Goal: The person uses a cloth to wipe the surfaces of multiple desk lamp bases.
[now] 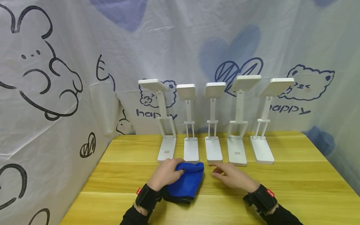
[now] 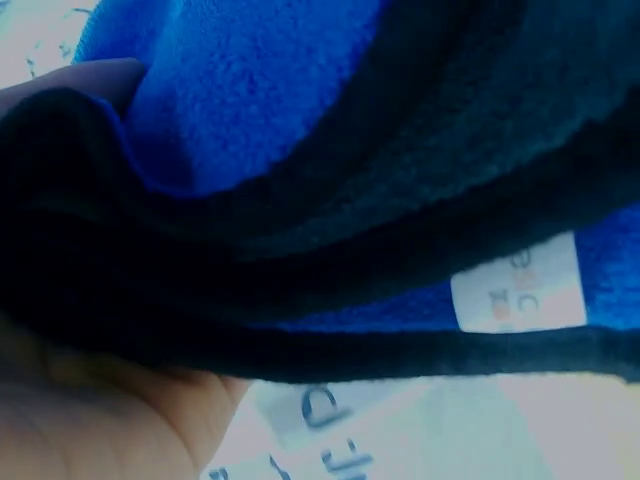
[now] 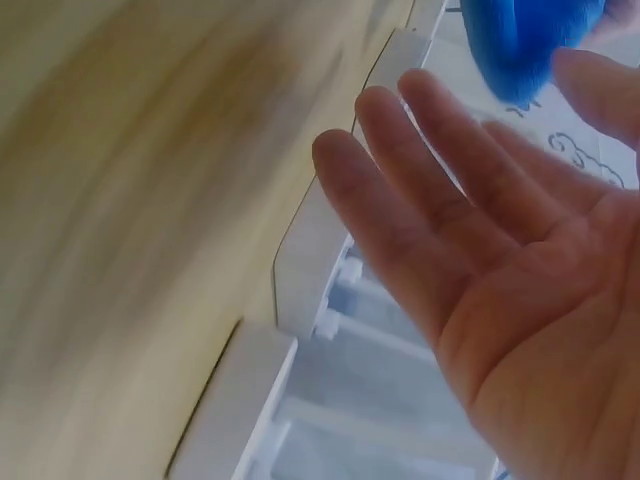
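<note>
My left hand [image 1: 167,172] grips a blue cloth [image 1: 187,181] with black edging, its thumb lying on the blue side. In the left wrist view the folded cloth [image 2: 260,90] fills most of the picture, with a white label [image 2: 520,290] on it and part of the palm below. My right hand [image 1: 232,176] is apart from the cloth, just to its right, holding nothing; its fingers [image 3: 455,170] stand spread and slightly bent in the right wrist view. Both hands are close in front of white folding desk lamps, nearest a middle lamp's base [image 1: 213,150].
Several white lamps stand unfolded in a row along the table's back, including a left one [image 1: 167,148], a taller one [image 1: 237,151] and a right one [image 1: 261,150]. The wooden table [image 1: 295,178] meets a printed fabric curtain [image 1: 180,40] behind and at the sides.
</note>
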The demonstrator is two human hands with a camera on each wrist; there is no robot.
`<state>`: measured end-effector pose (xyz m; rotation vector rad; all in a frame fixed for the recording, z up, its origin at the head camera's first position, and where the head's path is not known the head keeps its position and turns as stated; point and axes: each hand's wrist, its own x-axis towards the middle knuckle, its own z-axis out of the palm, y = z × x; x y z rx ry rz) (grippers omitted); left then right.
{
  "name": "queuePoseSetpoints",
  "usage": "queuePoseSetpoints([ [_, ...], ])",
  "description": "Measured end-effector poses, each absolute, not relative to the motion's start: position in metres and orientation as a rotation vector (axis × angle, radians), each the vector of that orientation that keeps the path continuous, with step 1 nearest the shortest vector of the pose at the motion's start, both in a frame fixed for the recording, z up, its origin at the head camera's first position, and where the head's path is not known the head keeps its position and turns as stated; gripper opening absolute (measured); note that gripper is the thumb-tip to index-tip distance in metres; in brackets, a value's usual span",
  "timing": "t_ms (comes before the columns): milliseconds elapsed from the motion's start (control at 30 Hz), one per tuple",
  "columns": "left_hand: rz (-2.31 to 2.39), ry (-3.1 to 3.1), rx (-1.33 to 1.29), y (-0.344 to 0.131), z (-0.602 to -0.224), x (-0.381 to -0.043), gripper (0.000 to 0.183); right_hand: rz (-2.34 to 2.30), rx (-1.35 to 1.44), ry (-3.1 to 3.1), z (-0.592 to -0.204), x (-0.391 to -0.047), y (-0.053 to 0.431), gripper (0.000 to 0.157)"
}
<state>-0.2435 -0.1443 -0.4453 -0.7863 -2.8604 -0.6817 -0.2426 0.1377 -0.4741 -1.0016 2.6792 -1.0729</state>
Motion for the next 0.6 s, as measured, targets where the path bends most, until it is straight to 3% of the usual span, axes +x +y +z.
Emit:
queuePoseSetpoints([
  [100,-0.759,-2.852,-0.806,-0.132,-0.444,-0.241,0.022,-1.129,-0.907,2.67,-0.473,-0.239,0.132,0.053],
  [333,-1.087,-2.871,-0.863,-0.109,-0.44,-0.236,0.024,-1.258,-0.723,2.555,-0.473,-0.23,0.123,0.092],
  [600,-1.294,-2.912,-0.833,-0.108,-0.457,-0.246,0.036,-1.245,-0.571,2.6,-0.476,-0.226,0.132,0.106],
])
